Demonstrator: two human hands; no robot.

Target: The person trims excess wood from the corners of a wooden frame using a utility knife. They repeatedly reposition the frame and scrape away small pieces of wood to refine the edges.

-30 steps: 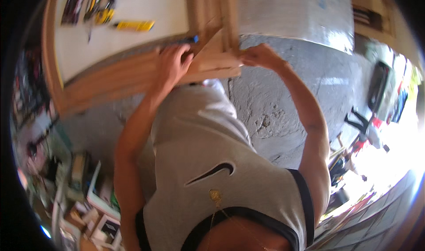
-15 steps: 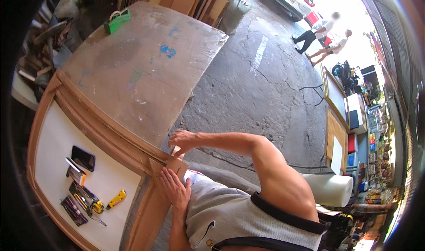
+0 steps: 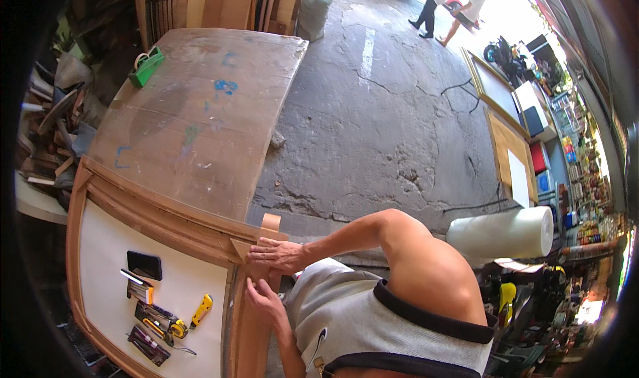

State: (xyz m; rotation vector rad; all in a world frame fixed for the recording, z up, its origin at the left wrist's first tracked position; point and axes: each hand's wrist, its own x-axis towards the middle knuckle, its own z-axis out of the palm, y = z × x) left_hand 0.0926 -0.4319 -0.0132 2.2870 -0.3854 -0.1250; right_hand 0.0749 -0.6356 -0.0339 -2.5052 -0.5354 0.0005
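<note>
The right hand (image 3: pixel 278 255) lay palm down on the near corner of a rectangular frame faced with brown cardboard (image 3: pixel 249 325), its fingers straight and fairly close together; whether they pressed anything thin beneath them could not be told; the left hand (image 3: pixel 267 301) was just below those fingers, its own fingers loosely bent and a little apart, their tips at the cardboard; whether they pinched anything could not be told either; the frame's corner was thus under and beside the fingers, the rest reaching away to their left; a smooth light-brown strip (image 3: pixel 271 223) stood up in a curve just beyond the right fingers.

Left of the fingers, inside the frame, was a flat white panel (image 3: pixel 193 261); on it, nearest the left fingertips, lay a slim yellow cutter (image 3: pixel 201 311), a yellow-and-black tape measure (image 3: pixel 178 329) just past it, and a flat black rectangular phone (image 3: pixel 144 265) farther off; well beyond the fingers, on a broad brown tabletop (image 3: pixel 200 125), sat a green tape dispenser (image 3: pixel 148 67).
</note>
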